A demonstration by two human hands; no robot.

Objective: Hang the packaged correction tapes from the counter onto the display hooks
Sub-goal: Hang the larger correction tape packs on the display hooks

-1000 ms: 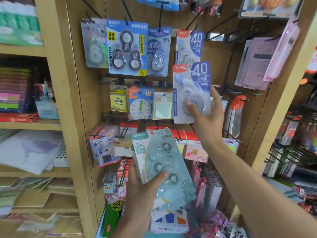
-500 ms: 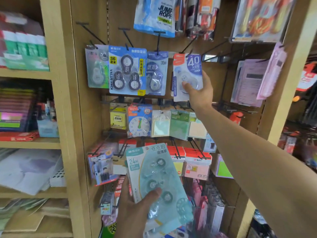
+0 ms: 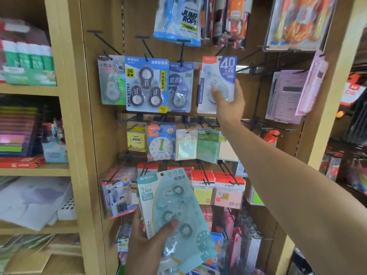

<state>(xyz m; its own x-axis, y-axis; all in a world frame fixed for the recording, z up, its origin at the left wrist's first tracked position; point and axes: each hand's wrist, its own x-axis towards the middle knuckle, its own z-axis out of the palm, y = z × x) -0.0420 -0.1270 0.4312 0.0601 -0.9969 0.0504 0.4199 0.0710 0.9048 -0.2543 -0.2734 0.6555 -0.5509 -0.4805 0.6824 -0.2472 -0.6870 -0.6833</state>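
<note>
Reaching up to the top row of the wooden display panel (image 3: pixel 99 108), the right hand (image 3: pixel 230 102) pinches a white-and-blue correction tape pack marked "40" (image 3: pixel 218 76), thumb across the clear blister on the front and fingers behind the card. The pack stands upright against the panel at the right end of that row; whether its hang hole sits on a hook cannot be told. Just to its left hang three other tape packs: a blue "30m" pack (image 3: pixel 180 86), a blue "36" value pack with three dark dispensers (image 3: pixel 147 84), and a pale pack (image 3: pixel 111 80) at the far left, partly tucked behind the value pack. Bare black hooks (image 3: pixel 105 41) stick out of the panel above them.

Lower in the same head view, the left hand (image 3: pixel 147 249) grips a teal "24M" multi-pack of tapes (image 3: pixel 174 211), thumb pressed over its front, the card tilted with its top leaning left. It is held in the air in front of the bottom rows, apart from any hook.

Between the two hands hangs a row with a yellow sticky-note pack (image 3: pixel 137 139), a clock card (image 3: pixel 161 143) and green note pads (image 3: pixel 207 144). Red-topped note packs (image 3: pixel 228 187) hang below these. A jump rope bag (image 3: pixel 178 18) hangs above the tape row.
</note>
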